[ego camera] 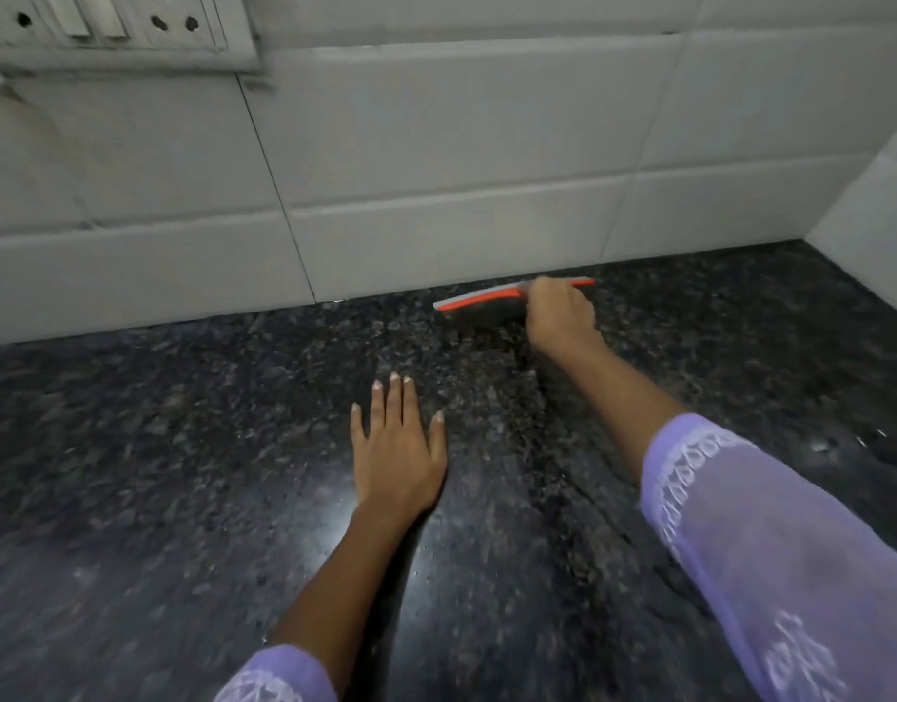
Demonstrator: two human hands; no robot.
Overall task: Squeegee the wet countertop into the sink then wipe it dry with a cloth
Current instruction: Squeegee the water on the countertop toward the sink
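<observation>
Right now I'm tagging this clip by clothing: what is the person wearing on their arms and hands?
Both hands, left hand and right hand, are bare. Each arm has a light purple sleeve with white embroidered trim at the cuff.

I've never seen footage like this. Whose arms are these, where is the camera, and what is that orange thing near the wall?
There is no machine here: a person wears a camera on the head, looking down at their own arms. The left hand rests flat, fingers spread, on the dark speckled countertop. The right hand reaches to the back by the tiled wall and grips a squeegee, its orange and grey blade on the stone. A socket panel sits upper left. No sink or cloth is in view.
</observation>
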